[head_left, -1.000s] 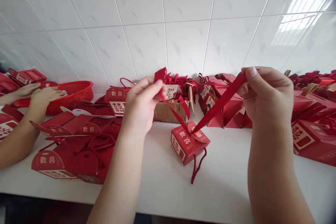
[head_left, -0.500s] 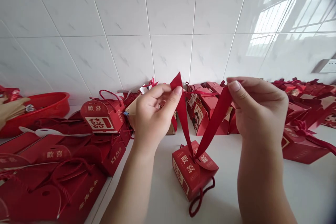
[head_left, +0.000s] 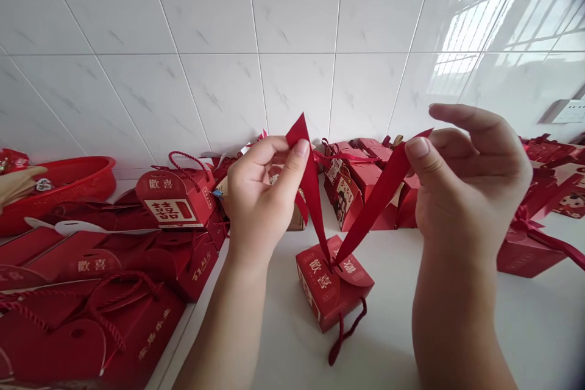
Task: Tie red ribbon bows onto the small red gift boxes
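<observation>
Fingers of my left hand press against the thumb on one end of the red ribbon, its pointed tip poking up past the nail. My right hand nips the other end between thumb and a curled finger, while the forefinger lifts loose above, holding nothing. Below them, the small red box sits on the table, well forward of the back edge along the wall, with its cord handle hanging off the near side. Both lengths rise from the middle of its top in a V.

To do this well, I'd pull lightly and equally, since the box looks like thin card (a harder tug on one side would probably slide or crease it). Each length should lie flat, without a twist, and the two should match.

As for pose, both forearms reach forward, hands raised clear of the box, thumbs towards me, the right one farther out to its side.
</observation>
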Demonstrator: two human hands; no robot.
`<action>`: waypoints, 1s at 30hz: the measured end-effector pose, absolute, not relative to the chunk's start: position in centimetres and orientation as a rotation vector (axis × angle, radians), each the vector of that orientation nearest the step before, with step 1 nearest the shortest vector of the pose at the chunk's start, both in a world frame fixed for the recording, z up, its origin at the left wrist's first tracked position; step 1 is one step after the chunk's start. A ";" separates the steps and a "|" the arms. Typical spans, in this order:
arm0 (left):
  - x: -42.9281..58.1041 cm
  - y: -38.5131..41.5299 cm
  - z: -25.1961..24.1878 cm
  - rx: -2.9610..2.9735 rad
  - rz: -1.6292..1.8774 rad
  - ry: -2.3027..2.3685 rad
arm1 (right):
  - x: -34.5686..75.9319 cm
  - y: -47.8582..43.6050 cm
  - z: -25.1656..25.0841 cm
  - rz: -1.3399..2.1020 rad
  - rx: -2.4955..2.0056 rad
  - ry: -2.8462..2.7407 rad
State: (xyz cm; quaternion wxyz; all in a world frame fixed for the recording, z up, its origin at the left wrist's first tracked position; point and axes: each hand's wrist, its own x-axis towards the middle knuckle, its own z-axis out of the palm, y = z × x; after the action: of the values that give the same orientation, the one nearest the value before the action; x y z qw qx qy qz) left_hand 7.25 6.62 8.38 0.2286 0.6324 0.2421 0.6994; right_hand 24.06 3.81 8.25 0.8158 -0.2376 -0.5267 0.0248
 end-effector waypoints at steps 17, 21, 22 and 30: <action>6.4 6.9 8.8 1.670 1.945 0.655 | 23.2 3.9 8.3 0.058 -0.502 -1.080; 5.6 8.1 8.6 1.635 2.014 0.656 | 23.5 4.2 8.3 0.016 -0.532 -1.054; 5.3 8.5 8.5 1.621 2.027 0.666 | 23.6 4.2 8.3 0.011 -0.536 -1.050; 3.4 10.3 8.4 1.495 2.106 0.779 | 24.1 3.9 8.2 -0.039 -0.582 -1.008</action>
State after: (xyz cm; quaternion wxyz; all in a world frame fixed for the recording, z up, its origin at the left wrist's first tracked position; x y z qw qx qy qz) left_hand 3.43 10.30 8.40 0.2201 0.5405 0.2817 0.7616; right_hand 24.11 3.87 8.16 0.8352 -0.2747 -0.4761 -0.0183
